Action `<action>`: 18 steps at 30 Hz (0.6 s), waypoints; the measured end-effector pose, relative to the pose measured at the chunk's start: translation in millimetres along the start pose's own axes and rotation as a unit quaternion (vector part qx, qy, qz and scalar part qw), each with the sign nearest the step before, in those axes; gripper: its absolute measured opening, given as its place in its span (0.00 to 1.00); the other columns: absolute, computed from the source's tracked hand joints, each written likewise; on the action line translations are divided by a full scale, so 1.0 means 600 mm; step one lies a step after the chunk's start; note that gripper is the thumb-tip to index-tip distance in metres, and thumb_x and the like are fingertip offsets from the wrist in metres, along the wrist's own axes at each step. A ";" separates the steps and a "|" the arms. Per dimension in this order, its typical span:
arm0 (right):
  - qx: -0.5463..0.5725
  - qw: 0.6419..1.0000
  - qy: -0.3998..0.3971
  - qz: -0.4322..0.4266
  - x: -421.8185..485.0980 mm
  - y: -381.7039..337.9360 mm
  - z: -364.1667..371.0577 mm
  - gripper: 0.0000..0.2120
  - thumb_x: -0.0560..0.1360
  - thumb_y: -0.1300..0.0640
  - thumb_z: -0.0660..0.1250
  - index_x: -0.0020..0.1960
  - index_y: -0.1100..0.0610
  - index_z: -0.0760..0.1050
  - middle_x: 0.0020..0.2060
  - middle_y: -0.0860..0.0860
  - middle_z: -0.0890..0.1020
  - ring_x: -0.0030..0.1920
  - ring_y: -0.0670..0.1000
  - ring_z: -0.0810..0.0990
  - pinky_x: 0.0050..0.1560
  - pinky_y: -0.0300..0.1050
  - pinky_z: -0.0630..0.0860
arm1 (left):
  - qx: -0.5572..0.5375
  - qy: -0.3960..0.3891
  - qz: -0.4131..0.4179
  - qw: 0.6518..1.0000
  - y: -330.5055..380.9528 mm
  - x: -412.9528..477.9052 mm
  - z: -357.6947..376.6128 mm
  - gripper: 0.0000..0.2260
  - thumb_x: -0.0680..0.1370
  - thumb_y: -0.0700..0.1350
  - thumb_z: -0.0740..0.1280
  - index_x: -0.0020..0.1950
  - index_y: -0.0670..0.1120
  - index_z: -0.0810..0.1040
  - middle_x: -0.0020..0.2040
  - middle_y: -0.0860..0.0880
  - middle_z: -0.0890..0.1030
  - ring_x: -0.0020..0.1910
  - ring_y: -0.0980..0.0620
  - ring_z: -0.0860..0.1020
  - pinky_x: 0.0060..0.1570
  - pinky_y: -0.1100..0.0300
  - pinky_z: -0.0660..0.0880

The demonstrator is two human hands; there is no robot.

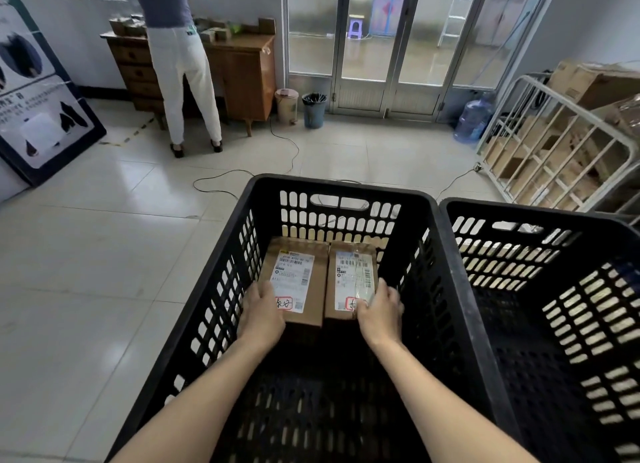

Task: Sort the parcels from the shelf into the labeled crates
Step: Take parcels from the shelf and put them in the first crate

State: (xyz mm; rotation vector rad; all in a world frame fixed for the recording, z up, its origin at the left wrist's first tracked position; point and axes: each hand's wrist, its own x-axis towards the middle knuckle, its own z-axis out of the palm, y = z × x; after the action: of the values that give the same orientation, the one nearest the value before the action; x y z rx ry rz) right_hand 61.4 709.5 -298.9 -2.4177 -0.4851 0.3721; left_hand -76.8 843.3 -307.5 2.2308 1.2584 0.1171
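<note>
My left hand (261,312) grips the left parcel (313,289) and my right hand (379,310) the right parcel (331,289), both down inside the left crate (339,184).

The two brown parcels sit side by side, touching along their long edges, white labels up. My left fingers curl over the near left corner of one and my right fingers over the near right corner of the other. I cannot tell whether the parcels rest on the crate's bottom. The right crate (519,211) stands just beside the left one, rims nearly touching, on the tiled floor (86,254). Well beyond, a person (180,64) stands at a tabletop (239,43) stacked with small boxes, and a white cart (540,116) of cartons stands at far right.
</note>
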 end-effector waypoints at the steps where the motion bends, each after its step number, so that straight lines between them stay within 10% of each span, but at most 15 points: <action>1: -0.023 0.999 0.001 -0.049 -0.002 -0.001 -0.002 0.29 0.76 0.56 0.63 0.73 0.57 0.56 0.70 0.56 0.62 0.69 0.57 0.62 0.65 0.49 0.66 | 0.026 0.000 0.030 0.999 0.000 -0.003 0.001 0.25 0.76 0.46 0.65 0.70 0.44 0.60 0.70 0.44 0.61 0.70 0.46 0.62 0.69 0.52 0.65; 10: -0.238 0.937 -0.072 -0.244 -0.011 0.046 0.017 0.29 0.78 0.52 0.60 0.75 0.56 0.53 0.76 0.53 0.53 0.76 0.53 0.48 0.74 0.47 0.52 | 0.276 -0.072 0.142 0.948 -0.022 0.011 -0.008 0.36 0.77 0.55 0.63 0.76 0.43 0.47 0.78 0.45 0.48 0.77 0.48 0.47 0.73 0.55 0.54; 15: -0.293 0.911 -0.003 -0.290 -0.016 0.043 0.025 0.33 0.55 0.54 0.82 0.57 0.62 0.78 0.56 0.60 0.80 0.58 0.60 0.79 0.52 0.50 0.80 | 0.325 -0.041 0.166 0.930 -0.031 0.012 0.004 0.35 0.78 0.53 0.62 0.76 0.41 0.46 0.77 0.42 0.50 0.77 0.46 0.48 0.74 0.55 0.57; 18: -0.296 0.905 0.018 -0.306 -0.015 0.048 0.034 0.33 0.51 0.53 0.83 0.54 0.62 0.80 0.52 0.60 0.82 0.53 0.59 0.82 0.47 0.49 0.81 | 0.329 -0.038 0.172 0.928 -0.034 0.015 0.006 0.35 0.78 0.53 0.61 0.76 0.41 0.45 0.77 0.42 0.50 0.77 0.46 0.48 0.74 0.55 0.59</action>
State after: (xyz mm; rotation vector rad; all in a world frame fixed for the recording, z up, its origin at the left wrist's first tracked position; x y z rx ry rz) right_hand 52.6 695.3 -331.4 -2.6355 -1.4640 -0.1231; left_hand -86.1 856.9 -322.6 2.9847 0.9330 -0.3037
